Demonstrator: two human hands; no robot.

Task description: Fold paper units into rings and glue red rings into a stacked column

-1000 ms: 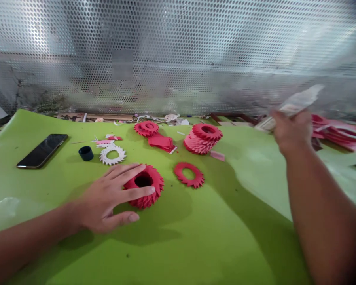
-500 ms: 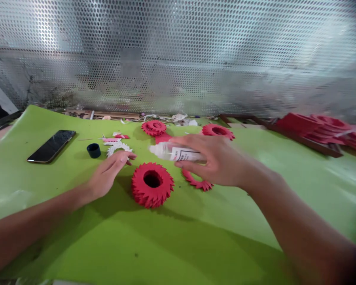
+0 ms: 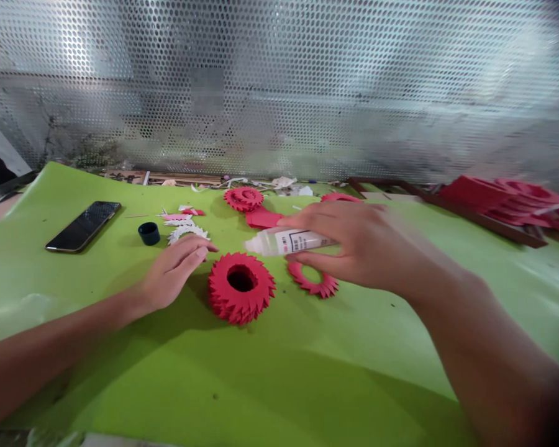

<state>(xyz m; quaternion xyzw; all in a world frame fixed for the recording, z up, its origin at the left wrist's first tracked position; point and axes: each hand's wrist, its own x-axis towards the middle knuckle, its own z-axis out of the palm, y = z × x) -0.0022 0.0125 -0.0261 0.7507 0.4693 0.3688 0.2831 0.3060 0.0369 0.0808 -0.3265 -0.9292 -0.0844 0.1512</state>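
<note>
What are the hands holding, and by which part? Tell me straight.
The right hand grips a white squeeze bottle by its labelled body; the left hand holds nothing.

Above the green sheet (image 3: 307, 385), the left forearm (image 3: 51, 329) and the right forearm (image 3: 484, 347) are seen bare, each tapering toward the wrist. The left hand (image 3: 172, 270) and the right hand (image 3: 354, 245) are shown with slender fingers, and short fingernails (image 3: 201, 252) are visible on the left hand.

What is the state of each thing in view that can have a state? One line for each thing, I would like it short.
White plastic bottle: held sideways, nozzle uncovered.
Right hand: closed around the bottle.
Left hand: open, empty.
Black cap: off, on the mat.
Phone: face up, screen dark.
Red paper ring stack: hole facing up.
Flat red paper ring: lying down.
</note>
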